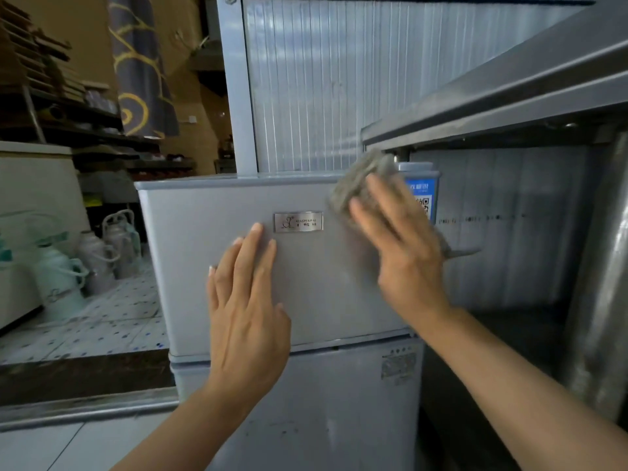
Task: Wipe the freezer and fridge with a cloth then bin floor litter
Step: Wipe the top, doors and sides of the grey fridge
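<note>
A small silver two-door fridge fills the middle of the head view. Its upper freezer door carries a metal brand plate; the lower fridge door sits beneath. My left hand lies flat on the freezer door, fingers straight, just left of the plate. My right hand presses a grey cloth against the door's upper right corner with straight fingers; it is motion-blurred. No floor litter is visible.
A steel counter overhangs at the right, with a blue-labelled container beneath it beside the fridge. Several white thermos jugs stand on the dotted tiled floor at left. A corrugated panel rises behind the fridge.
</note>
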Available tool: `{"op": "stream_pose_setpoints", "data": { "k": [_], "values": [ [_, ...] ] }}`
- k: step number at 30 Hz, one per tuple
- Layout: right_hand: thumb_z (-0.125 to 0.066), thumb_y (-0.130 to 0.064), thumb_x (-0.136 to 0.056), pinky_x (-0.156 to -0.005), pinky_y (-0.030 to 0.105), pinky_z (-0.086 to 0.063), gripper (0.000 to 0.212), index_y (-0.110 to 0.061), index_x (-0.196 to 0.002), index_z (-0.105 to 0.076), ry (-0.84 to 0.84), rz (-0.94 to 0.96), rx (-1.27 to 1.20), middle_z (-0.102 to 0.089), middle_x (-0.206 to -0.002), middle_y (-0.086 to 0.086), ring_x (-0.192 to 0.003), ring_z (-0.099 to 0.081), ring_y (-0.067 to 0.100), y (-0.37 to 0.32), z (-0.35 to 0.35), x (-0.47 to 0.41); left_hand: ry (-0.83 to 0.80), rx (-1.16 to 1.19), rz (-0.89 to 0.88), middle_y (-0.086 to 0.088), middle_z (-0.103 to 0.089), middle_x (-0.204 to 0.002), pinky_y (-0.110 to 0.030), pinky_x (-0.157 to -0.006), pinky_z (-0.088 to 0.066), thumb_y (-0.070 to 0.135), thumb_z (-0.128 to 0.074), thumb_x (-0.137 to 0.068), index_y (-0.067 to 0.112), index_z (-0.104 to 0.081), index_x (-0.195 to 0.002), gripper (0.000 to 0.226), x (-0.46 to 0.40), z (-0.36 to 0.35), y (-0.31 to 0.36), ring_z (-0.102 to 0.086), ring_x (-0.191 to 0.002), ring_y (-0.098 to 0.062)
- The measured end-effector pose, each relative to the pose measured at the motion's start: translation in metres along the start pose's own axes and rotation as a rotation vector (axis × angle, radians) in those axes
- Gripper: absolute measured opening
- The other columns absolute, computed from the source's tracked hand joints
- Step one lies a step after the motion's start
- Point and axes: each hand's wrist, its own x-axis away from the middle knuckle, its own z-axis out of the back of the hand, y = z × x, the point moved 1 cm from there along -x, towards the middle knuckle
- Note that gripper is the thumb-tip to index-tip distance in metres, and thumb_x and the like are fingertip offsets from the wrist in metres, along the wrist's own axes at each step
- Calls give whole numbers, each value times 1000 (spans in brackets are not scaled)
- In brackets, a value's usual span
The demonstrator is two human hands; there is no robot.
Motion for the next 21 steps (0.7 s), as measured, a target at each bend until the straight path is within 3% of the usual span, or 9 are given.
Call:
{"op": "stream_pose_setpoints", "data": {
  "k": [3, 8, 13, 16, 19, 21],
  "values": [
    [-41, -5, -98, -112, 47, -31, 43, -20, -139, -38, -182, 188, -8, -34, -145, 2, -138, -29, 28, -16, -2, 66, -42, -15, -5, -7, -17, -155, -58, -111, -19, 4, -51, -66, 7, -31, -142, 79, 11, -9, 2, -12, -141, -25],
    [-35, -9, -99, -111, 41, -29, 40, -23, -137, -40, -382, 382, 28, -35, -144, -2, -135, -34, 25, -14, 16, 126, -126, -62, -63, -9, -22, -153, -58, -109, -25, -2, -51, -64, 4, -38, -139, 77, 28, -11, 2, -17, -140, -27],
    [-56, 1, -91, -105, 51, -39, 45, -10, -133, -49, -99, 46, 9, -40, -143, 13, -132, -38, 33, 26, 16, 26, -146, -61, -139, -6, -29, -151, -55, -108, -24, -6, -59, -62, 4, -41, -137, 78, 20, -8, 11, -23, -137, -27],
    [-48, -8, -97, -109, 46, -36, 34, -8, -130, -54, 21, -13, 82, -44, -140, 17, -130, -40, 36, 43, 13, -19, -148, -52, -151, -5, -32, -150, -52, -109, -19, -9, -66, -58, 5, -45, -135, 81, 10, -11, 20, -25, -135, -25],
    [-47, -3, -97, -111, 47, -33, 36, -7, -133, -50, 68, -67, 66, -41, -143, 17, -134, -37, 36, 33, 8, 15, -144, -70, -139, -6, -33, -150, -53, -109, -19, -11, -64, -55, 4, -47, -132, 80, 7, -15, 24, -25, -135, -27],
    [-44, -1, -97, -113, 48, -30, 44, -12, -140, -38, -30, -121, 54, -31, -148, 12, -139, -27, 34, 14, 9, 75, -154, -92, -150, -6, -33, -150, -56, -108, -21, -12, -65, -55, 5, -48, -132, 81, 11, -17, 23, -25, -136, -27]
  ]
}}
